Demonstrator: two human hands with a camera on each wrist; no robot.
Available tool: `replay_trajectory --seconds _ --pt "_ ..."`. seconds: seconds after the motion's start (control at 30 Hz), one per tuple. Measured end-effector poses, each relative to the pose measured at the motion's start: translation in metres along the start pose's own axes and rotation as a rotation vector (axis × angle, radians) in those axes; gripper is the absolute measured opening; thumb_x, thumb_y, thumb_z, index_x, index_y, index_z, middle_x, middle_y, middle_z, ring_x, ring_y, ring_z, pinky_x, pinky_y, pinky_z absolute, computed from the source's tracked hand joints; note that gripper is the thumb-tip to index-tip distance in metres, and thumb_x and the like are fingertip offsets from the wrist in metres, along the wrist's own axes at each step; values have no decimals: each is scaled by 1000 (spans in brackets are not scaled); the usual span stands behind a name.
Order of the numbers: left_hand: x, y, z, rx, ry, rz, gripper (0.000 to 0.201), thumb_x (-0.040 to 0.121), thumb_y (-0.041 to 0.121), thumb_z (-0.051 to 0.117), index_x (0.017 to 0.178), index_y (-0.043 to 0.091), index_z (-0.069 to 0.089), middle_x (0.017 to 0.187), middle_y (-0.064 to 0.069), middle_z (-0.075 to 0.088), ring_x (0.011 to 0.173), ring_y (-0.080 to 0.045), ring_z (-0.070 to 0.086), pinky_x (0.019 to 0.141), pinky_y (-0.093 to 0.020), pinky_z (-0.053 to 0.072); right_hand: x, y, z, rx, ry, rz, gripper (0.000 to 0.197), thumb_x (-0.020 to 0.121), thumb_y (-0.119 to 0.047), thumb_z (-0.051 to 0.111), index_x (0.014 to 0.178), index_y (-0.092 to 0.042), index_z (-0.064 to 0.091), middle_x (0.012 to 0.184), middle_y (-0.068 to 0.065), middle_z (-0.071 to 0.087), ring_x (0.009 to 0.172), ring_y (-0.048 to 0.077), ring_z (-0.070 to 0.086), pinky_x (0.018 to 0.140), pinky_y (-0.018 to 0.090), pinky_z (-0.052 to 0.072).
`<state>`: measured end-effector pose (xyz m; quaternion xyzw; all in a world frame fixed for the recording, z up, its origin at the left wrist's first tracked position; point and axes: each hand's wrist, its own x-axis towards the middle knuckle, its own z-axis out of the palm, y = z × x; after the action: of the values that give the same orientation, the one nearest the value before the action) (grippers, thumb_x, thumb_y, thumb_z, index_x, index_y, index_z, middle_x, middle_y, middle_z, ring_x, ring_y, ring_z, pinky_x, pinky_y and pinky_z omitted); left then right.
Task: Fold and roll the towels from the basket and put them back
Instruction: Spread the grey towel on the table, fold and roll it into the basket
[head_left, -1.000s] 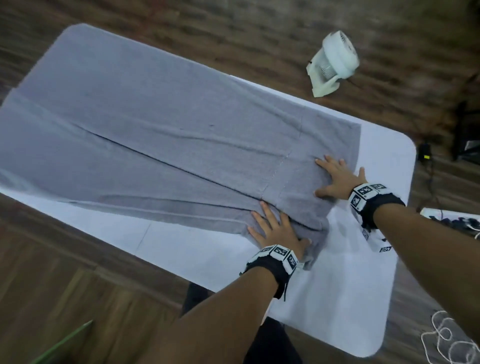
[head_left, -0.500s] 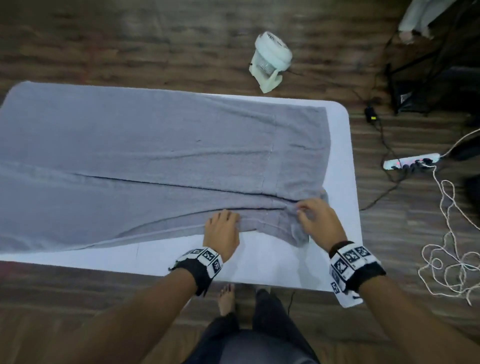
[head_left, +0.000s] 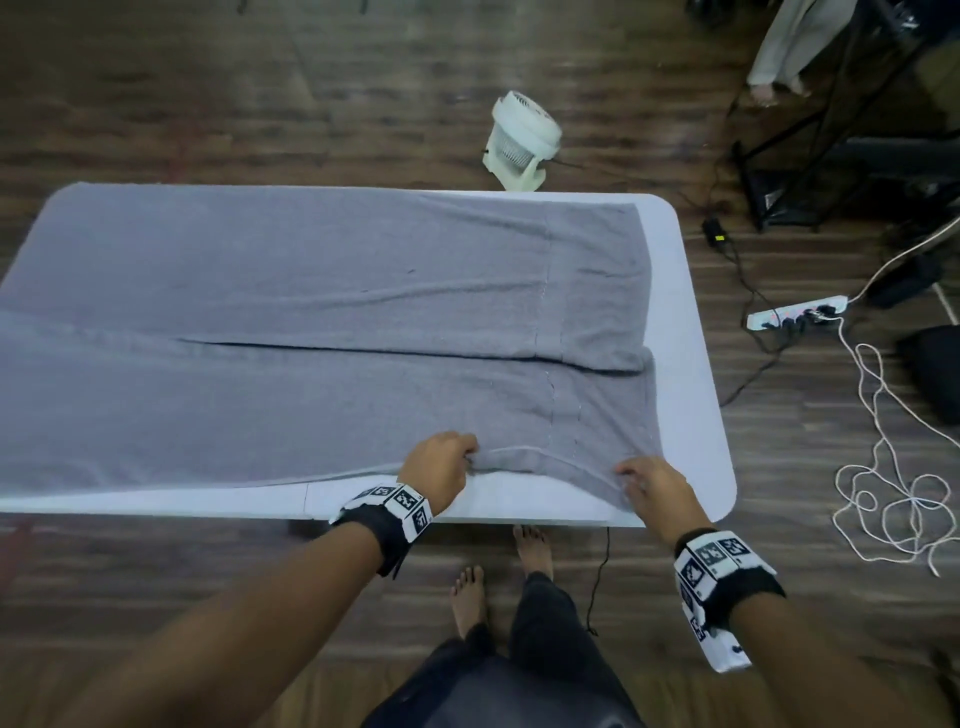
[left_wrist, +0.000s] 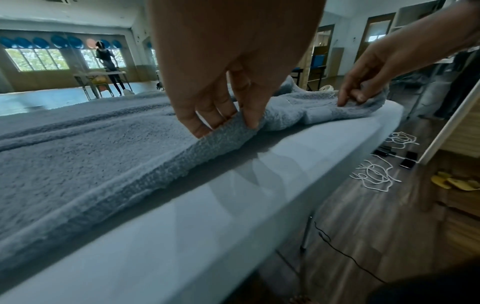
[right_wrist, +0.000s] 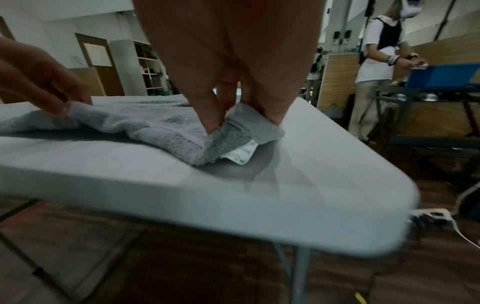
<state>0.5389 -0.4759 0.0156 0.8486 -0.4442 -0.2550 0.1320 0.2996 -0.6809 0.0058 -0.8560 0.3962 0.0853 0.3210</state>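
Observation:
A large grey towel (head_left: 311, 312) lies spread over the white table (head_left: 691, 364), with a lengthwise fold line across its middle. My left hand (head_left: 441, 465) pinches the towel's near edge (left_wrist: 228, 131) between thumb and fingers and lifts it slightly. My right hand (head_left: 652, 486) pinches the near right corner (right_wrist: 233, 123) of the towel, raised off the table, with a white label (right_wrist: 241, 153) hanging under it. No basket is in view.
A small white fan (head_left: 522, 140) sits on the wooden floor beyond the table. A power strip (head_left: 795, 317), cables and a coiled white cord (head_left: 893, 493) lie on the floor at the right. My bare feet (head_left: 498, 566) stand at the table's near edge.
Both hands have gone from pressing flat on the towel to pinching its near edge. The right hand moved to the near right corner and the towel's near edge now lies closer to me.

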Motion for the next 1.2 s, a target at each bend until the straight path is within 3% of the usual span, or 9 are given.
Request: replay_trajectory --seconds 0.13,0.23,0.37,0.53,0.63,0.73,0.87,1.0,1.2 --pt "-29 0 10 -46 18 30 18 86 6 54 99 12 66 96 -9 66 91 -29 59 76 -35 45 -36 17 17 -36 36 50 17 89 -8 62 101 -16 70 103 5 57 97 29 62 89 40 50" --pt "-46 2 15 -64 37 72 18 84 6 55 95 12 68 91 -9 66 89 -29 59 76 -37 47 -53 -4 30 -78 88 -77 28 82 -15 72 110 -15 66 108 5 56 103 24 56 92 39 47" --pt "-63 6 17 -50 49 118 18 86 9 53 94 14 68 90 -8 65 88 -28 57 78 -40 47 -53 -59 60 -27 -63 -244 48 80 -29 74 125 -24 56 120 -7 49 110 11 45 100 29 40" --pt "-78 7 17 -38 76 130 19 87 9 54 98 15 68 93 -8 65 89 -26 57 77 -36 44 -57 -94 82 -13 -89 -247 16 87 -18 64 103 -21 66 97 -2 62 88 19 59 79 35 50" --pt "-89 5 20 -49 71 114 16 89 12 55 98 15 67 94 -6 67 90 -23 57 79 -33 44 -64 -86 86 -27 -111 -237 11 88 -14 61 94 -23 66 87 -8 57 80 16 57 73 31 48" --pt "-98 1 30 -58 -44 80 18 87 13 56 102 16 66 100 -5 68 96 -24 59 83 -35 45 -68 -78 86 -94 -269 -225 16 86 -18 61 91 -32 66 86 -16 54 82 10 55 74 24 43" --pt "-109 -9 43 -39 -132 72 33 83 17 59 116 18 64 113 -7 67 107 -28 58 93 -37 44 -60 -77 86 -181 -432 -242 18 89 -24 63 104 -27 71 106 -8 68 98 14 63 87 28 49" --pt "-127 -31 39 -64 -103 -89 32 88 18 54 119 19 60 121 -5 60 113 -26 52 95 -39 40 -40 -104 84 -185 -494 -253 18 90 -28 63 107 -27 69 105 -7 69 99 12 64 90 27 49" --pt "-167 -106 17 -165 12 -358 25 88 14 50 110 16 63 108 -6 62 101 -26 57 83 -32 41 -10 -197 104 -144 -574 -418 13 92 -24 59 99 -28 69 102 -6 69 93 12 62 88 25 47"
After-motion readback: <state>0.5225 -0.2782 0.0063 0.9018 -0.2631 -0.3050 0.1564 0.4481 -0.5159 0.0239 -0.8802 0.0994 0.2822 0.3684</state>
